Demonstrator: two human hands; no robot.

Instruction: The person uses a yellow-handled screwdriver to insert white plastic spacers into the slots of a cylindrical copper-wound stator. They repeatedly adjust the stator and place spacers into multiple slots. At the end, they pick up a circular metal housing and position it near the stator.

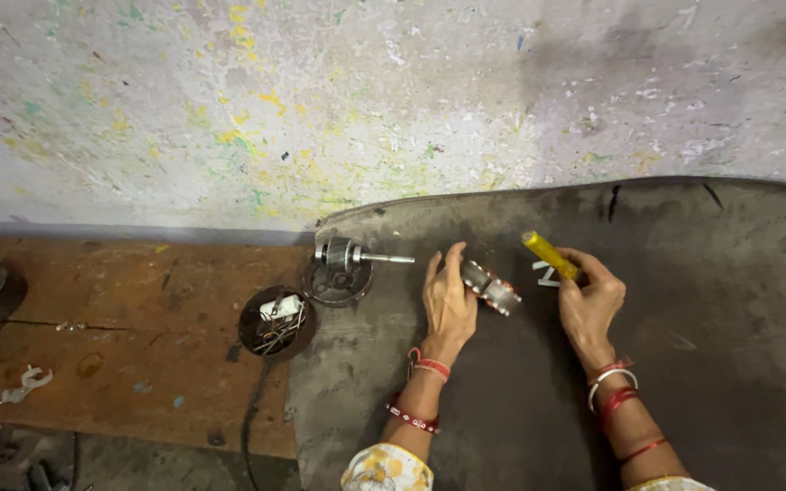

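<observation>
Two hands: left hand [448, 300] grips metal part [490, 288]

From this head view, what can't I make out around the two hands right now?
- Metal part in the left hand: its near side is hidden by the fingers, and it is too small to identify.
- Yellow tool in the right hand: its lower end is covered by the fingers, so the tip is unseen.
- Round black case: its contents are too small to sort out.
- Dark mat: cut off by the right and bottom edges.
</observation>
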